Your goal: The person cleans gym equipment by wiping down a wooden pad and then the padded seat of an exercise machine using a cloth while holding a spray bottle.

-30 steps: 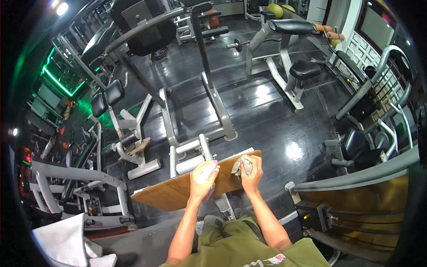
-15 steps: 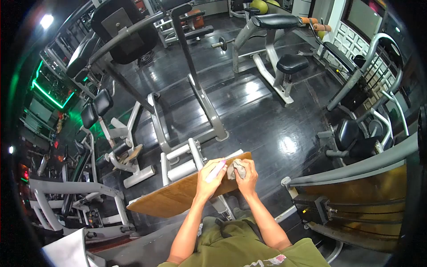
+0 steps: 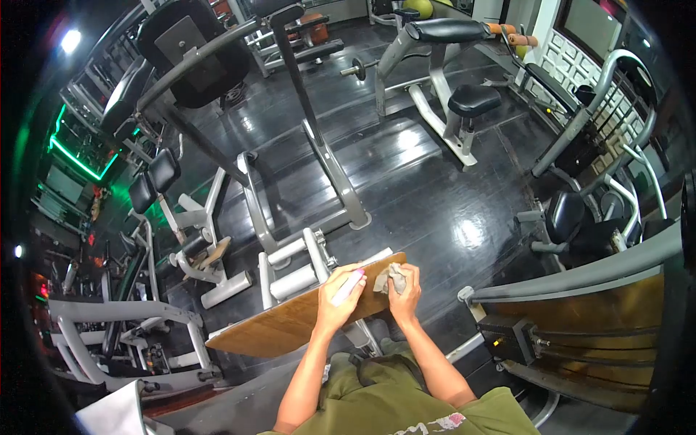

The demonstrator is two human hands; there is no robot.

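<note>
My left hand (image 3: 336,301) is wrapped round a small white bottle (image 3: 346,288) with a pink top, held over the brown wooden board (image 3: 272,322). The bottle's exact kind is too small to tell. In my right hand (image 3: 406,296) is a crumpled grey-beige cloth (image 3: 392,278), bunched between the fingers at the board's right end. Whether the cloth presses on the wood, I cannot tell. The board lies tilted across a grey metal frame (image 3: 293,281) in front of my body.
Grey tubular gym machines stand around me, one with a black back pad (image 3: 192,54) at the upper left. A black-seated bench (image 3: 475,100) stands farther off on the dark shiny floor (image 3: 406,188). At right is a machine with a brown panel (image 3: 594,326).
My hands have moved slightly apart. The left hand and bottle shifted a little left and down, and the cloth hand shifted slightly down. The camera view has tilted slightly.
</note>
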